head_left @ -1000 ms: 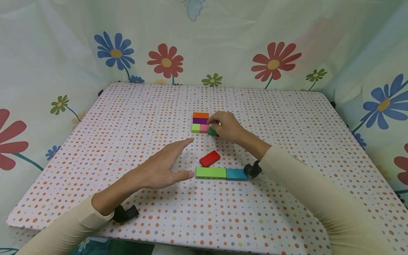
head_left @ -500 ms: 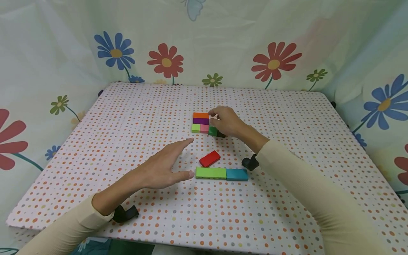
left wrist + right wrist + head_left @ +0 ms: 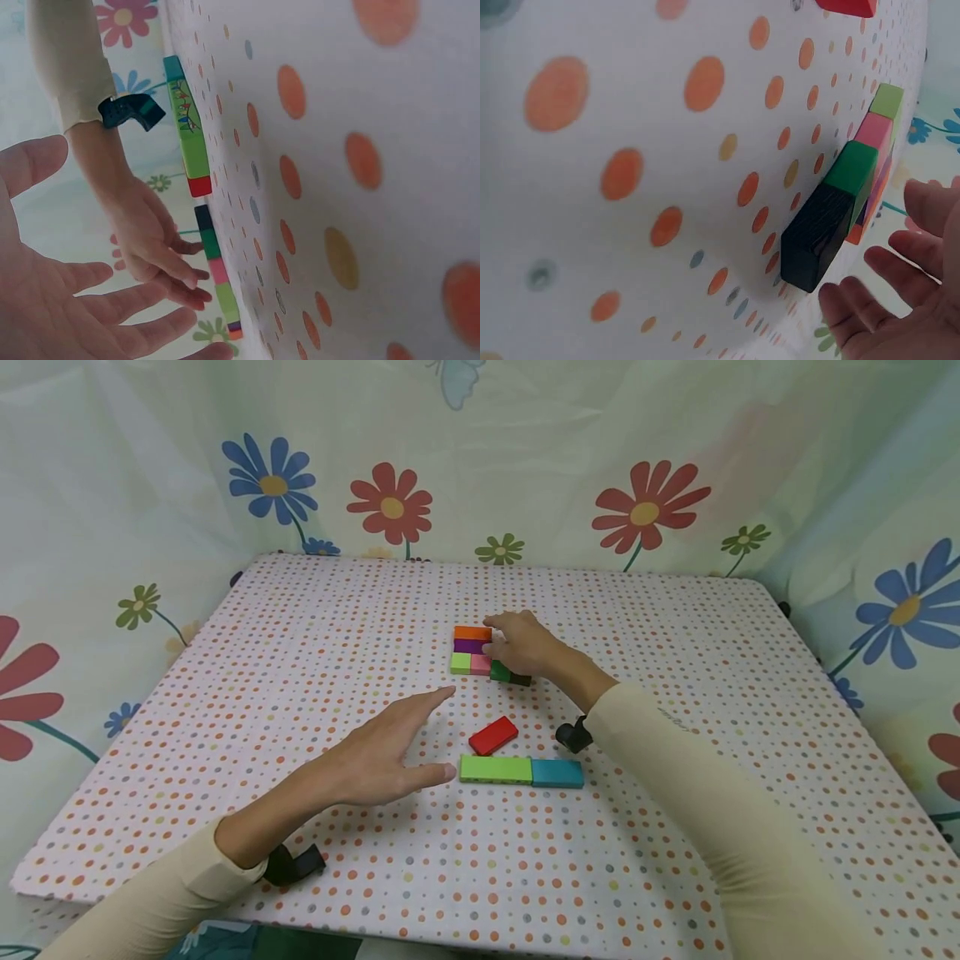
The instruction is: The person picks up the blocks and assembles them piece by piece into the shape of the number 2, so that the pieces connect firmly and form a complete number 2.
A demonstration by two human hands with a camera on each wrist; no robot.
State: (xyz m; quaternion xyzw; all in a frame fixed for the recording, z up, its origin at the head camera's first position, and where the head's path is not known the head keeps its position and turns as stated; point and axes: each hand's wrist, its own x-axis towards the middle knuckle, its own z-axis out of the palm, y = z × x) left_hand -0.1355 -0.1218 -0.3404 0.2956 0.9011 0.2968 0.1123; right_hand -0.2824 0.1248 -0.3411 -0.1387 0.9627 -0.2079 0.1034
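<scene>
My right hand [image 3: 523,646] hovers over the right end of a small group of blocks, its fingers loosely extended and holding nothing. The group has an orange block [image 3: 472,632], a purple block [image 3: 468,646], a light green block [image 3: 461,664] and a pink block [image 3: 480,665]. A dark green block [image 3: 853,169] and a black block [image 3: 817,236] extend this front row to the right, beside my fingers in the right wrist view. My left hand [image 3: 382,747] is held open, thumb apart, left of a long lime green block [image 3: 496,769].
A teal block [image 3: 557,773] lies end to end with the lime green one. Just behind them a red block [image 3: 493,736] lies at an angle. The table's dotted cloth [image 3: 637,860] ends at a near edge, and a flowered curtain [image 3: 555,460] hangs behind.
My right hand has lifted off the dark green block and its fingers have spread, now farther back near the orange and purple blocks. The black block has come into view. My left hand stays put.
</scene>
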